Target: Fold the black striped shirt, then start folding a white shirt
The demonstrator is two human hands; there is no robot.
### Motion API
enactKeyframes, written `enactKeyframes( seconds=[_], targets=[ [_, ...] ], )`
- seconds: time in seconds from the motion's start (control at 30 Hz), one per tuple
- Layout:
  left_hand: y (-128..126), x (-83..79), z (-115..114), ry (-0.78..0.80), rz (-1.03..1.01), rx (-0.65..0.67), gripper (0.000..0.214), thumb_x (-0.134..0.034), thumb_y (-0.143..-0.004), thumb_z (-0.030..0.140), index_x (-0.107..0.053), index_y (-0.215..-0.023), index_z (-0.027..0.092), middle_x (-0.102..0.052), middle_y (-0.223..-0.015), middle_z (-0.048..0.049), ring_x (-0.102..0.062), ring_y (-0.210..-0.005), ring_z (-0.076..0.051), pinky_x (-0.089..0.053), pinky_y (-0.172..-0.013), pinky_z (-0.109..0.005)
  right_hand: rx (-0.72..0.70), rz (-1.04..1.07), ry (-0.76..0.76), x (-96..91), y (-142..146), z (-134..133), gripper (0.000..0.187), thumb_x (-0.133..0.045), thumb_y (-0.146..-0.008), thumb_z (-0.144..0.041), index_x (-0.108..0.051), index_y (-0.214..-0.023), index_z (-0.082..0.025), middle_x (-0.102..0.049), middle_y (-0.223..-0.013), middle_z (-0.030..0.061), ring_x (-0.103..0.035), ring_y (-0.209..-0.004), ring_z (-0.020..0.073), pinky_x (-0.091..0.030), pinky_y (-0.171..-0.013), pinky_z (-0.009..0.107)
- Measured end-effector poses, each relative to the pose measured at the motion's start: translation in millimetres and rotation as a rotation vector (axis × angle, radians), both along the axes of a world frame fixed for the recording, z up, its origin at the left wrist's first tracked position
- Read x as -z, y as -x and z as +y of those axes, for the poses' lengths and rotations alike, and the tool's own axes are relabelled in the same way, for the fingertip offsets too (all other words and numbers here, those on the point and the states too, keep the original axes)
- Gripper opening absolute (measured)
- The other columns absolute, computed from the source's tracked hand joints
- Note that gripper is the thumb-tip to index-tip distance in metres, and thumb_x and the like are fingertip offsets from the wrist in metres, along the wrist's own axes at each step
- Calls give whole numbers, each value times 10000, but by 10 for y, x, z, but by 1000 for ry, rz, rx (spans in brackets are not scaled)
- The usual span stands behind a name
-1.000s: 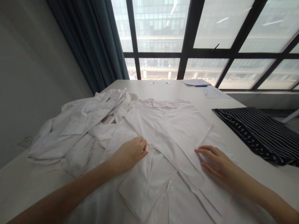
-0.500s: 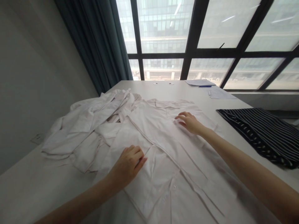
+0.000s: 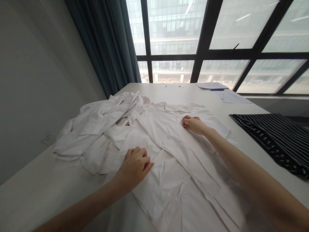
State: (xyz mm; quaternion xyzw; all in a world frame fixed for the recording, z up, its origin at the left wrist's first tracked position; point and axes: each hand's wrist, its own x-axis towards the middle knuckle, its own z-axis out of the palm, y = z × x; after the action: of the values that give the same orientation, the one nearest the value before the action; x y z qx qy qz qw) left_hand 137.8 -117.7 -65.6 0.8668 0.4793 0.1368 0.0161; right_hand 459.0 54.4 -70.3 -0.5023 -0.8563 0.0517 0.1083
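A white long-sleeved shirt (image 3: pixel 169 190) lies spread over the table, its collar at the far end and its buttons towards me. At the left middle of the shirt, my left hand (image 3: pixel 138 164) rests with fingers curled into the cloth; the fingertips are partly hidden. My right hand (image 3: pixel 193 124) is farther up, below the collar, with its fingers drawn together on the fabric in a pinch. Creases run diagonally across the shirt between the hands.
A rumpled heap of white garments (image 3: pixel 91 119) lies against the shirt's left side. Black striped cloth (image 3: pixel 277 138) is folded at the right. Papers (image 3: pixel 235 97) and a blue pen (image 3: pixel 217 90) lie at the table's far end, before the windows. A wall with a socket (image 3: pixel 48 140) borders the left.
My right hand's fingers have closed from a looser, spread pose onto the shirt. My left hand keeps nearly the same curl and place. The whole view has shifted slightly.
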Motion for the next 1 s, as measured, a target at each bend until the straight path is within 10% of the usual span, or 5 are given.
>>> enactKeyframes(
  seconds=[0.57,0.8,1.0],
  targets=[
    [14,-119,-21,-104,73,0,50,-579,-862,202,-616,-843,172,-587,-885,-77,-533,-868,-258,-416,-818,-449,204,102,-169,164,-168,-87,293,-418,-950,-171,-608,-1173,-153,-611,-1270,139,-614,-1081,239,-426,-955,377],
    [-74,-131,-236,42,101,562,515,-573,-913,371,-446,-1403,280,-397,-1514,-111,-387,-1373,-290,-342,-1102,-441,3,73,-139,137,-148,-154,315,-403,-980,-232,-699,-1079,-193,-714,-1150,67,-642,-1088,205,-430,-998,322],
    [-53,-186,-232,195,108,638,559,-520,-919,543,-396,-1445,402,-246,-1599,-65,-264,-1448,-347,-291,-1132,-535,29,55,-144,250,-262,-105,424,-371,-988,-255,-564,-1336,-110,-540,-1414,133,-476,-1329,255,-366,-1108,419]
  ],
)
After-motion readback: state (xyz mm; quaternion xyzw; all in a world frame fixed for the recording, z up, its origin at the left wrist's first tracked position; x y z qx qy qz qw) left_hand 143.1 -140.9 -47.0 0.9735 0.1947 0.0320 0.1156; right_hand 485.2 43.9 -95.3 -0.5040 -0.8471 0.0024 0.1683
